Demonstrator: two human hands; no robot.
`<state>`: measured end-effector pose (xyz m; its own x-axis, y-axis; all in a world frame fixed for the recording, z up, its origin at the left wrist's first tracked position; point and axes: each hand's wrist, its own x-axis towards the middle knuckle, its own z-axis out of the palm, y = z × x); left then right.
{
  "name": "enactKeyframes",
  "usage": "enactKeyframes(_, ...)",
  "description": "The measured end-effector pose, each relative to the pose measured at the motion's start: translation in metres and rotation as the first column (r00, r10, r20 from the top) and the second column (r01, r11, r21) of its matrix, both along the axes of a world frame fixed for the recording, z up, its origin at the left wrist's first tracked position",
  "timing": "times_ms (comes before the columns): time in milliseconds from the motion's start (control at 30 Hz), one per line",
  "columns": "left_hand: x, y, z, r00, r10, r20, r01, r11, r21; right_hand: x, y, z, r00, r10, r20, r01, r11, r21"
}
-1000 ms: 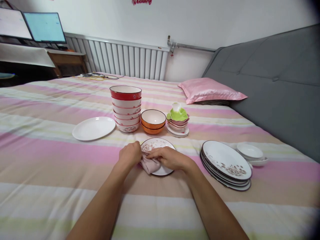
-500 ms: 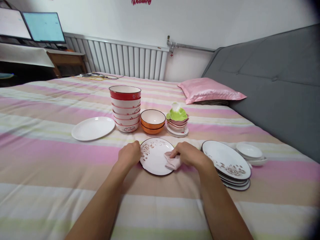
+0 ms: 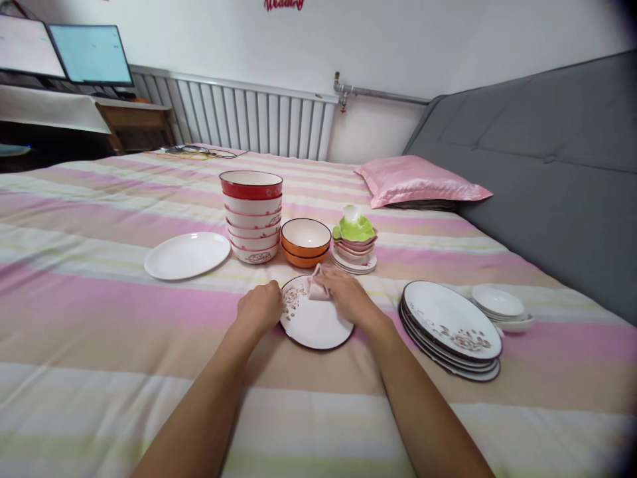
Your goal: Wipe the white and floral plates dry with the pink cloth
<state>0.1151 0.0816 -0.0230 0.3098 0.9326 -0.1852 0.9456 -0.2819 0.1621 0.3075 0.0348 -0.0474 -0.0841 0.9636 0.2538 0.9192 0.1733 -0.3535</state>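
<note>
A round white plate (image 3: 318, 325) with a dark rim and brown flower print lies on the striped bedsheet in front of me. My left hand (image 3: 261, 307) is closed on the plate's left edge. Pressed to the plate's far part is a pale pink cloth (image 3: 318, 287), bunched under the fingers of my right hand (image 3: 347, 293). Just beyond the plate stand two stacked orange bowls (image 3: 305, 247). To the right of my right arm is a stack of similar flowered plates (image 3: 448, 320).
A tall stack of red-and-white bowls (image 3: 253, 222) and a white oval plate (image 3: 188, 256) stand at left. Leaf-shaped dishes (image 3: 355, 230) rest on small plates behind. Small white dishes (image 3: 498, 302) sit far right. Farther back lie a pink pillow (image 3: 418, 179) and cables (image 3: 209, 154).
My right hand has slid the cloth from the plate's right side up and left to its far part. My left hand keeps its hold on the left edge.
</note>
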Motion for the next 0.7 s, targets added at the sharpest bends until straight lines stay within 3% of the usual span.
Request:
enactKeyframes(133, 0.000, 0.000, 0.000, 1.000, 0.004, 0.007, -0.004, 1.000, -0.003, -0.004, -0.005, 0.001, 0.993, 0.020, 0.118, -0.004, 0.991, -0.133)
enactKeyframes(500, 0.001, 0.000, 0.000, 1.000, 0.008, 0.027, -0.008, 1.000, 0.003, -0.007, -0.026, 0.037, 0.970, -0.110, 0.219, 0.187, 0.908, -0.376)
enactKeyframes(700, 0.001, 0.000, -0.001, 1.000, 0.007, 0.025, -0.007, 1.000, 0.017, -0.002, -0.038, 0.048, 0.980, -0.070, 0.184, 0.147, 0.879, -0.453)
